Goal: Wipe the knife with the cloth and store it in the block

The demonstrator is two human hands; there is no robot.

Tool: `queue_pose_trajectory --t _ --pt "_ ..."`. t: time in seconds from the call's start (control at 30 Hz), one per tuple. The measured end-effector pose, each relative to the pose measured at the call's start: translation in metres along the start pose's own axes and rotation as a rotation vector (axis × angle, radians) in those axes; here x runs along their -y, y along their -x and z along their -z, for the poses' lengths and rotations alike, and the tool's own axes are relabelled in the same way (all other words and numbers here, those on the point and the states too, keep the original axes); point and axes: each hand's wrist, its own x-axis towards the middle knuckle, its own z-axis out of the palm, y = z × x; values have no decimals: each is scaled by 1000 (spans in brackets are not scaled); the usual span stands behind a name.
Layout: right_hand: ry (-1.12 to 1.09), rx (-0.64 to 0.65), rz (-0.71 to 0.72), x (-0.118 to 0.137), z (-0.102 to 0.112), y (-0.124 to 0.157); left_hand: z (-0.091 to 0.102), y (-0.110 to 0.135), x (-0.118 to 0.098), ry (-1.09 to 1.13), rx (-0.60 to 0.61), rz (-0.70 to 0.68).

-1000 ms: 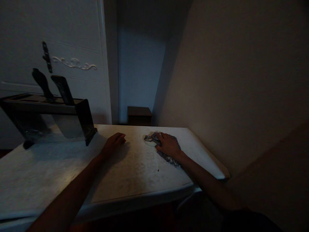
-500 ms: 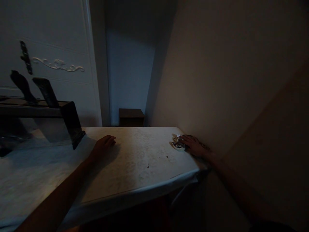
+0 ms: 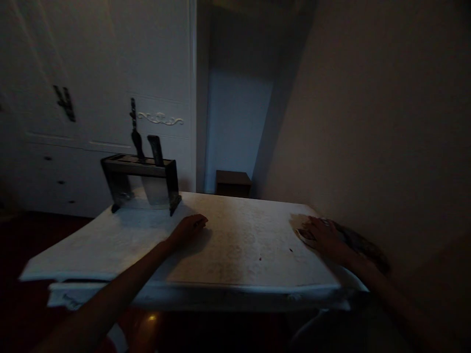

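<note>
My right hand [image 3: 324, 236] lies over a crumpled, pale and brown cloth [image 3: 304, 234] at the far right corner of the table. Its fingers press on the cloth, which shows beyond their tips. My left hand [image 3: 190, 229] is loosely closed, with nothing visible in it. It rests on or just above the white-covered table [image 3: 235, 264], left of the middle. Two small dark specks [image 3: 291, 250] lie on the tabletop between the hands, nearer the right one.
A knife holder [image 3: 140, 168] with clear sides and two black handles stands at the back left. Beside my right wrist lies a dark patterned thing [image 3: 362, 247], close to the wall [image 3: 368, 122]. White cupboards [image 3: 99, 73] and a low brown box-like piece [image 3: 233, 182] are behind.
The view has swung left and drawn back, so more of the table and cupboards shows. My right hand stays on the cloth; my left hand keeps its loosely closed shape.
</note>
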Motion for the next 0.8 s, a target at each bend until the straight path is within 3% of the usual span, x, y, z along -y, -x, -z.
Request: queue_pose_trajectory --t 0.1,0.2,0.37,0.5,0.53,0.6,0.8 --pt "-134 -66 65 35 -8 -22 19 18 7 -91 -32 7" --pt "-438 -115 147 87 6 -53 44 36 18 -133 -148 59" --pt "-828 21 125 180 42 -112 96 56 40 -30 -514 147" --pt "-1025 55 124 250 36 -174 141 54 70 191 -894 397" --pt "-1118 54 142 268 32 -191 151 54 80 214 -940 453" --pt "-1336 39 102 302 25 -223 166 54 99 252 -986 547" --pt "-1469 64 66 383 20 -290 180 53 138 362 -965 639"
